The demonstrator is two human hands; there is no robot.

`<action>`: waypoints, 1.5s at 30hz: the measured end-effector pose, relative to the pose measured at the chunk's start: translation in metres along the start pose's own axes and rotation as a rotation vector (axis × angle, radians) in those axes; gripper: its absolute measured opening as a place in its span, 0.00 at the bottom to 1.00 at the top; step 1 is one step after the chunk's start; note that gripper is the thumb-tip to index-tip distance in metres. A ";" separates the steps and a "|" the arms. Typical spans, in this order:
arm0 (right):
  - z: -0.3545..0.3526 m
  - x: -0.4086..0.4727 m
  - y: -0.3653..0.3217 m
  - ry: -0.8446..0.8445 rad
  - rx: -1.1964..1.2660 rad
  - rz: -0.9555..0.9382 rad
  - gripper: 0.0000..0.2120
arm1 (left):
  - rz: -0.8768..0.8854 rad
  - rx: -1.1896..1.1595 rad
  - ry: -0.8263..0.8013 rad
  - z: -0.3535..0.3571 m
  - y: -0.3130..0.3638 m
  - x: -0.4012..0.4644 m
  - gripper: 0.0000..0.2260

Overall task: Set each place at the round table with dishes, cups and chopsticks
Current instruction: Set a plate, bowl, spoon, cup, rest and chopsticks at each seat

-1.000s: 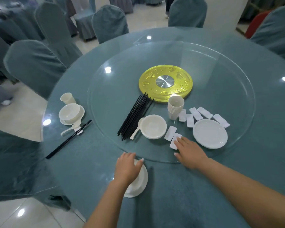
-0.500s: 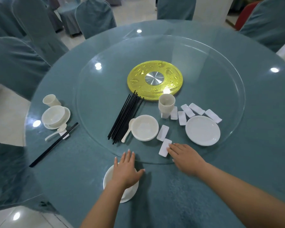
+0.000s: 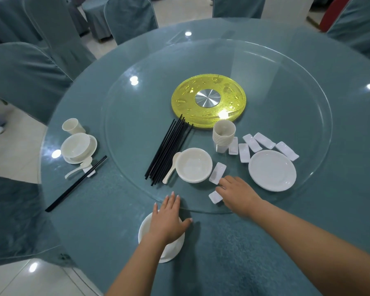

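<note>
- Your right hand [image 3: 237,194] has drawn one white chopstick rest [image 3: 214,197] toward the lower edge of the glass turntable [image 3: 308,103]; grip: fingers curled on it, pinching.
- Your left hand [image 3: 169,221] still lies flat, fingers straight, on the bowl and plate [image 3: 144,228] at lower centre of the table [image 3: 244,263]; holds nothing.
- Centre frame: black chopsticks [image 3: 168,150], spoon [image 3: 172,167], bowl [image 3: 193,165], cup stack [image 3: 223,133], more rests [image 3: 252,143], plate [image 3: 272,169].
- Left of frame: finished place setting [image 3: 78,146].
</note>
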State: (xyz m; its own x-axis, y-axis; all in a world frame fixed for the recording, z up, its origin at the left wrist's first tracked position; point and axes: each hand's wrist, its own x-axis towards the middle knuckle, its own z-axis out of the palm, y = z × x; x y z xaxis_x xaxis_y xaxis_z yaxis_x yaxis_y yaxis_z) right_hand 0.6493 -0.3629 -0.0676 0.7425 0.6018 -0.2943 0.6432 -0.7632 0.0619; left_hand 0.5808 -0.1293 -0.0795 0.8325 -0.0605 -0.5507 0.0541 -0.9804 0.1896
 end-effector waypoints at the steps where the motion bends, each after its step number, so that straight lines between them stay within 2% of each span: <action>1: -0.001 0.000 -0.001 0.003 0.008 0.012 0.10 | 0.000 -0.003 0.001 0.000 0.001 -0.001 0.37; 5: -0.003 -0.003 -0.003 -0.052 0.056 0.081 0.16 | -0.018 -0.054 0.046 0.002 0.005 -0.005 0.35; 9: 0.001 -0.012 -0.013 -0.068 0.150 0.104 0.15 | -0.072 -0.104 0.120 0.006 0.006 -0.014 0.33; 11: 0.003 -0.015 -0.020 -0.062 0.196 0.102 0.15 | -0.057 -0.063 0.178 0.007 0.003 -0.019 0.31; 13: 0.003 -0.016 -0.029 -0.036 0.251 0.099 0.16 | -0.013 -0.129 0.248 0.008 0.000 -0.022 0.27; 17: -0.005 -0.015 -0.050 0.133 0.424 0.069 0.16 | 0.005 -0.573 0.399 -0.001 0.005 -0.035 0.18; 21: -0.033 -0.010 -0.066 0.278 0.609 0.085 0.15 | -0.066 -1.163 0.259 -0.024 0.018 -0.047 0.07; 22: -0.041 -0.009 -0.069 0.308 0.635 0.103 0.15 | -0.062 -1.258 0.229 -0.031 0.022 -0.050 0.06; 25: -0.060 -0.007 -0.076 0.349 0.751 0.191 0.20 | -0.083 -1.403 0.146 -0.046 0.032 -0.057 0.14; 27: -0.068 -0.008 -0.079 0.338 0.863 0.254 0.28 | -0.106 -1.453 0.093 -0.050 0.036 -0.059 0.18; 29: -0.071 -0.007 -0.080 0.338 0.944 0.313 0.31 | -0.133 -1.499 0.057 -0.051 0.039 -0.060 0.20; 33: -0.071 -0.007 -0.080 0.315 1.033 0.423 0.24 | -0.054 -1.481 0.002 -0.052 0.044 -0.068 0.13; 38: -0.071 -0.013 -0.079 0.259 1.138 0.467 0.13 | 0.057 -1.379 0.050 -0.051 0.044 -0.075 0.11; 42: -0.068 -0.020 -0.074 0.269 1.062 0.411 0.11 | 0.052 -1.266 0.125 -0.045 0.035 -0.072 0.13; 45: -0.062 -0.029 -0.071 0.290 0.902 0.208 0.20 | 0.050 -1.169 0.132 -0.042 0.027 -0.071 0.13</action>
State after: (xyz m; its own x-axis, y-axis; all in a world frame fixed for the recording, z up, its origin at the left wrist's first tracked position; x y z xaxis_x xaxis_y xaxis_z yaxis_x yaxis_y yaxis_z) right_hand 0.5939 -0.3112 -0.0044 0.9201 0.3771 -0.1061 0.1981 -0.6815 -0.7045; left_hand 0.5463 -0.1435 -0.0013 0.8949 -0.0070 -0.4462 0.4354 -0.2050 0.8766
